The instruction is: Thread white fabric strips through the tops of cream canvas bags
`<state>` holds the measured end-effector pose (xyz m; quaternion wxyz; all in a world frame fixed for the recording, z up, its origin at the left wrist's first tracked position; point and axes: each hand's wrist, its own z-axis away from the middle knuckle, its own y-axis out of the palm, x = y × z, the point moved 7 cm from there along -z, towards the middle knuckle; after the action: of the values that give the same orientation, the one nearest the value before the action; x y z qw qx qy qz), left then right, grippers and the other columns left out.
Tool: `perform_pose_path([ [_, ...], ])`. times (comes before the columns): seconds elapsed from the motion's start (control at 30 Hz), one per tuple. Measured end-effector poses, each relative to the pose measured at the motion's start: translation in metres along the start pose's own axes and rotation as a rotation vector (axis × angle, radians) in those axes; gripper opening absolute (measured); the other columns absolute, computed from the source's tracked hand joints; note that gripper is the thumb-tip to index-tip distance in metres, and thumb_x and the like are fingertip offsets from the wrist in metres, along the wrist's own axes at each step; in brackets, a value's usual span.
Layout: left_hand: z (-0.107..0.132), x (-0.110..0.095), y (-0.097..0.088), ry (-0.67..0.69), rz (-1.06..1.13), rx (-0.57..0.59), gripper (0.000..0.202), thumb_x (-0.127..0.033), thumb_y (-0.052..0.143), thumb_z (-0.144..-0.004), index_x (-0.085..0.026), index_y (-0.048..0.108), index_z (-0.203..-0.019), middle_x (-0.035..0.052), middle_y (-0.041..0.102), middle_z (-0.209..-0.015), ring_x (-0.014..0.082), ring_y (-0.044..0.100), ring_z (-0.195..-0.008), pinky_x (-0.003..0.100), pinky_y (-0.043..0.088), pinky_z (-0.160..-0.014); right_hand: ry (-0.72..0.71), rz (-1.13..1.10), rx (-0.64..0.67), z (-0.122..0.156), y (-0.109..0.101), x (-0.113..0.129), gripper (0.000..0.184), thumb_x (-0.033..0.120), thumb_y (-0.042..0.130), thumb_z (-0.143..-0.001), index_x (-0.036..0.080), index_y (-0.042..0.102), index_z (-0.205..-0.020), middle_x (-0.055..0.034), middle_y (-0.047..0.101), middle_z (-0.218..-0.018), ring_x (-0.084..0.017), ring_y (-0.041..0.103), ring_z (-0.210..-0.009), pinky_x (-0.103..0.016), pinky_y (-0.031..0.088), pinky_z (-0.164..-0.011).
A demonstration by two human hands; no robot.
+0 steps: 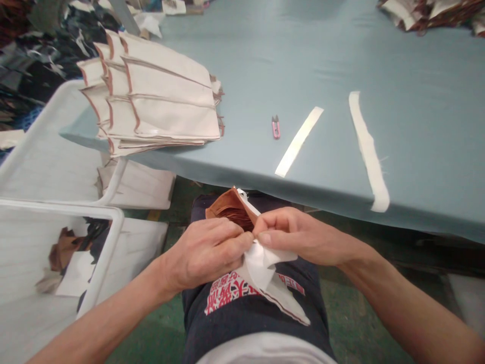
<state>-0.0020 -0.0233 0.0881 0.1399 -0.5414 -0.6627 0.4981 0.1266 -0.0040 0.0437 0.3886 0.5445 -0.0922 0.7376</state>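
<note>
Over my lap, my left hand (214, 248) and my right hand (290, 233) meet with their fingertips pinched together. Between them hangs a bunched piece of white cloth (261, 268), and both hands grip it near its top. Beneath the hands, a pale fabric piece with a dark edge (286, 303) slants down across my apron (253, 326). Just beyond the fingers lies a brown fabric piece (222, 203) with strands or folds inside it. My fingers hide exactly how the cloth and the brown piece join.
The blue-covered table (242, 162) holds pink thread snips (276, 127), a short pale strip (299, 141), a longer pale strip (367, 151) and stacked cream fabric pieces (166, 96). White bins (117, 237) with scraps stand at left. More fabric (432, 15) lies at the far right.
</note>
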Motion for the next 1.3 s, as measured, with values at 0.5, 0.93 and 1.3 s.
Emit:
perform_pose_path([
  [0.5,-0.013,0.008,0.013,-0.393,0.632,0.28,0.041,-0.028,0.04,-0.108,-0.018,0.045,-0.069,-0.0062,0.044,-0.062,0.0087,0.04,-0.057,0.023,0.032,-0.056,-0.647,1.392,-0.317,0.039,0.023,0.059,0.036,0.023,0.046,-0.108,0.021,0.064,-0.077,-0.0021,0.069,-0.068,-0.016,0.055,-0.063,-0.031,0.038,-0.063],
  [0.93,0.004,-0.01,-0.007,-0.207,0.217,-0.098,0.04,-0.007,0.054,-0.091,-0.021,0.035,-0.058,-0.0067,0.041,-0.051,0.0091,0.031,-0.049,0.03,0.022,-0.052,-0.382,0.926,-0.08,0.018,0.023,0.05,0.016,0.021,0.056,-0.1,0.017,0.067,-0.089,-0.0001,0.066,-0.077,-0.012,0.055,-0.067,-0.024,0.039,-0.064],
  [1.3,0.015,0.008,-0.01,-0.376,0.723,0.079,0.051,-0.047,0.041,-0.108,-0.018,0.053,-0.069,-0.0027,0.052,-0.064,0.0104,0.046,-0.059,0.025,0.036,-0.057,-0.257,0.23,-0.034,-0.007,0.031,0.019,0.051,0.063,0.062,-0.095,0.018,0.053,-0.073,0.0064,0.041,-0.062,-0.008,0.031,-0.054,-0.022,0.026,-0.048],
])
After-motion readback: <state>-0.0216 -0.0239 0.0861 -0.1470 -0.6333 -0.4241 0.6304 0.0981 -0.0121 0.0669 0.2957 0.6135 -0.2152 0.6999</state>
